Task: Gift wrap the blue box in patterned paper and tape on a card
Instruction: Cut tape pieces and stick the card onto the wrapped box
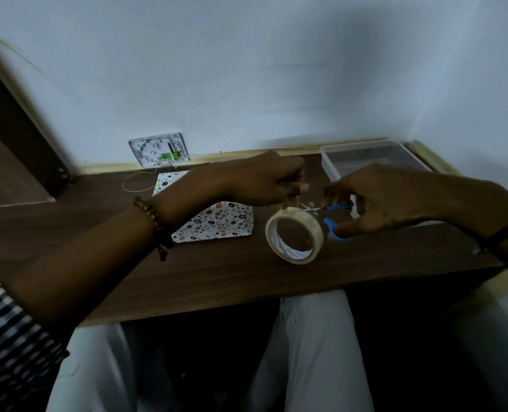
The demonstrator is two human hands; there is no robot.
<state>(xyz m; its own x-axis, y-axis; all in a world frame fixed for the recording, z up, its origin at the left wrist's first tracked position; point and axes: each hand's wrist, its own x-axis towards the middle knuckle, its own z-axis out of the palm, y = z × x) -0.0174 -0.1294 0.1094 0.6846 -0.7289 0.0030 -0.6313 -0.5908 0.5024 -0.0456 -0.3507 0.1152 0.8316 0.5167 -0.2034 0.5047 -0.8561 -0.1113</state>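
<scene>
Where the left forearm, wearing a bead bracelet [151, 212], crosses the dark wooden surface [217, 278], it hides the near-left corner of the wrapped box [217, 223], which lies in patterned paper at mid-surface, left of the tape roll [298, 258] standing on edge. Left hand [264, 181]: fingers pinch the tape end drawn up from the roll; right hand [386, 200]: fingers grip blue-handled scissors [334, 227], blades at the strip. Behind: a patterned paper scrap [166, 182], a yellow loop [127, 185], a white panel [157, 148] against the wall, a clear tray [330, 165]; the print inside the roll's core is too small to read.
</scene>
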